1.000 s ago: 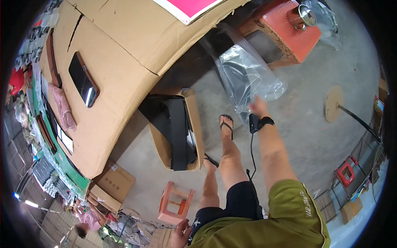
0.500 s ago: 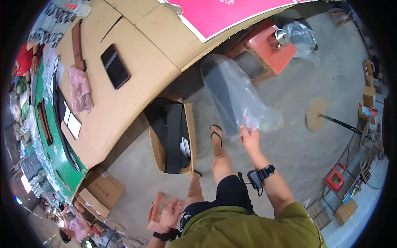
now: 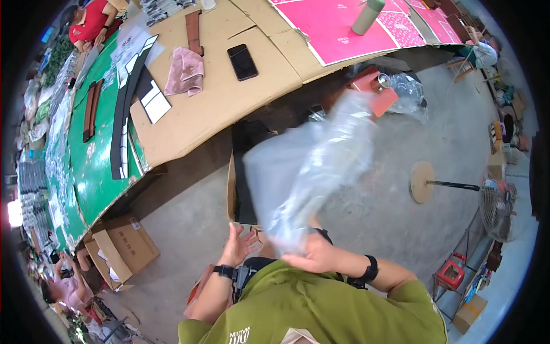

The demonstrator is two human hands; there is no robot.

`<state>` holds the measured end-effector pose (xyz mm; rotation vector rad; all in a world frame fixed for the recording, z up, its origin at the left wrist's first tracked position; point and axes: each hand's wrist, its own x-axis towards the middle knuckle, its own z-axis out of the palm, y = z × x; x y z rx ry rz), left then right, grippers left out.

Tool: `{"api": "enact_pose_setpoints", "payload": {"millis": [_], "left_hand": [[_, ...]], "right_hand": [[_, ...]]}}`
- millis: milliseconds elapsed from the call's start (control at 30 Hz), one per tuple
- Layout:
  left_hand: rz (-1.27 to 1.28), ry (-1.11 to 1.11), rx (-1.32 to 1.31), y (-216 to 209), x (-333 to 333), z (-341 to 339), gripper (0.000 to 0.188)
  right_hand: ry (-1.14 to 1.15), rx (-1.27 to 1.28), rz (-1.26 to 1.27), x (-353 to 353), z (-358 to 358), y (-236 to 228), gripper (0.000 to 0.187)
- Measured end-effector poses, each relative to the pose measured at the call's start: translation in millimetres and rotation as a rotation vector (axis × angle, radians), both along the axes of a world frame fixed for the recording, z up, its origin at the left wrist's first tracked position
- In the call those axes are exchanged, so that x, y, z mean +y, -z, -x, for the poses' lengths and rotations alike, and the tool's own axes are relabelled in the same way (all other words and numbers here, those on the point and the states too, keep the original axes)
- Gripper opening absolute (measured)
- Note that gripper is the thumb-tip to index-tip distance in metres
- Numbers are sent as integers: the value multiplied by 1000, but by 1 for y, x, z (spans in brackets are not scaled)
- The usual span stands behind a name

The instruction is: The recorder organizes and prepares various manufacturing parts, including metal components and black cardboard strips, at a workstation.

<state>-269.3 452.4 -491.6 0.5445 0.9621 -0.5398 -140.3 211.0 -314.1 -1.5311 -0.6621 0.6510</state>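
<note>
A large clear plastic bag [image 3: 321,160] hangs in front of me, smeared by motion over its upper part. My right hand [image 3: 314,254] grips its lower end close to my body. To the left of it my left hand [image 3: 236,247] is open, palm turned inward, with its fingers spread and nothing in them. Beyond that hand stands a cardboard box [image 3: 230,192] with long black strips [image 3: 245,203] in it. The bag hides much of the box.
A cardboard-topped table [image 3: 189,129] bears a phone [image 3: 243,62], a pink cloth [image 3: 186,71] and a green bottle [image 3: 368,16]. On the floor are an orange stool [image 3: 382,102], an open carton [image 3: 129,246] and a fan [image 3: 497,212]. Two other people work at left.
My right hand has drawn the bag back toward my body, and the bag has swung left over the box. My left hand has risen toward the box. The view has shifted.
</note>
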Motion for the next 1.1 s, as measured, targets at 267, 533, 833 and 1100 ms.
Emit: {"api": "enact_pose_setpoints", "payload": {"millis": [267, 533, 833, 1100], "left_hand": [[-331, -247, -481, 77, 62, 107, 51], [-256, -1088, -474, -64, 96, 126, 68], [-497, -954, -699, -109, 112, 165, 57], [-652, -758, -753, -108, 119, 165, 62]], "right_hand": [[-583, 61, -62, 49, 47, -16, 26], [-531, -230, 121, 40, 66, 16, 44], [-22, 382, 144, 25, 42, 48, 39], [56, 948, -449, 71, 27, -4, 47]]}}
